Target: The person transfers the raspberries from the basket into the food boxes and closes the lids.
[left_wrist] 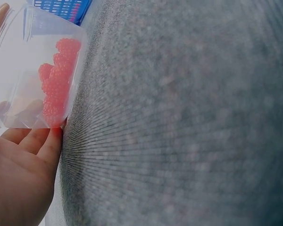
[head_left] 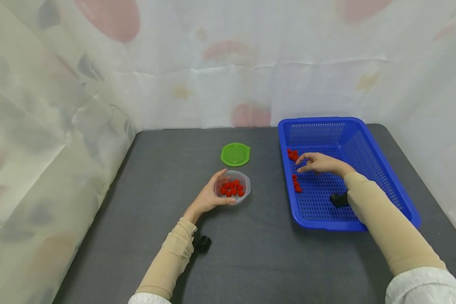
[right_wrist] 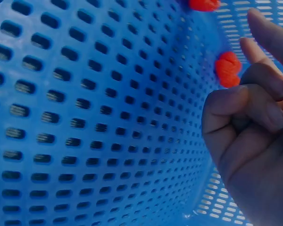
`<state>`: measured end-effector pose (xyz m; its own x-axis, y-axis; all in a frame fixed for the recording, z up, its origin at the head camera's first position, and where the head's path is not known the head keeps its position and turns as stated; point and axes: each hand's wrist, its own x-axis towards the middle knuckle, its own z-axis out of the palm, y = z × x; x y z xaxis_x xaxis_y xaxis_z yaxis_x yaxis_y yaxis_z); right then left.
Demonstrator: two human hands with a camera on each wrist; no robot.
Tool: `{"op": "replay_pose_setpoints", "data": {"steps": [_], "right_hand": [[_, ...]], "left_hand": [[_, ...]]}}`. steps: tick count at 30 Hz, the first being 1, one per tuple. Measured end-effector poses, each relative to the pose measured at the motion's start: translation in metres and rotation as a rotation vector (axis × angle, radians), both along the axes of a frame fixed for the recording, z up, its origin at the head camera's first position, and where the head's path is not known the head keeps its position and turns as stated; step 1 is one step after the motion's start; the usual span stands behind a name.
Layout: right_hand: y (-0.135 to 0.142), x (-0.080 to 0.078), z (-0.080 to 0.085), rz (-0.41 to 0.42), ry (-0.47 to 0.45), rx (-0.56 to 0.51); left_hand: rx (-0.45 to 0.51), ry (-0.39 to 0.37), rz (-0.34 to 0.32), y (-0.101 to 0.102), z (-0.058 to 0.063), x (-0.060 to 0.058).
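Nearest, a beige left sleeve (head_left: pixel 169 257) reaches in over the dark surface (head_left: pixel 258 257), with a black fitting (head_left: pixel 203 244) by the wrist. Beyond it, left of centre, the left hand (head_left: pixel 205 197) has its fingers and thumb curled round a clear tub (head_left: pixel 248 186), grasping it from the left. Red berries (head_left: pixel 234 191) lie in its bottom; whether the tub rests on the surface or is slightly raised, I cannot tell.

To the right is a blue basket (head_left: pixel 327 225). Along the left side of its floor lie a near cluster (head_left: pixel 297 184) and a far cluster (head_left: pixel 292 155) of the same berries, and the right hand (head_left: pixel 319 164) reaches in between them. Its thumb and forefinger are stretched out and apart, with nothing seen between them, while other fingers fold in; contact with a berry cannot be made out.

The step in hand looks like picking berries out for the tub; the next move would call for a light pinch, since they look small and loose.

Farther off, just beyond the tub, a green lid (head_left: pixel 235 154) lies flat.
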<state>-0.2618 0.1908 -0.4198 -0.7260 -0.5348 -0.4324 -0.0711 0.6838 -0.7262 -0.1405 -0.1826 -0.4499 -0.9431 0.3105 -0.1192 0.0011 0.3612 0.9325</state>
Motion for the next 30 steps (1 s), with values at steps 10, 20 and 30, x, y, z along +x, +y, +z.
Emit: {"op": "replay_pose_setpoints", "data": {"steps": [10,20,30], "right_hand": [[-0.007,0.0,-0.009,0.096,-0.037,0.089],[-0.01,-0.001,-0.015,0.123,-0.024,0.086],[-0.009,0.001,-0.012,0.132,-0.045,0.097]], "left_hand": [[0.014,0.019,0.006,0.002,0.001,0.001],[0.02,0.016,0.019,0.001,0.0,0.002],[0.012,0.01,0.019,0.002,0.0,0.003]]}}
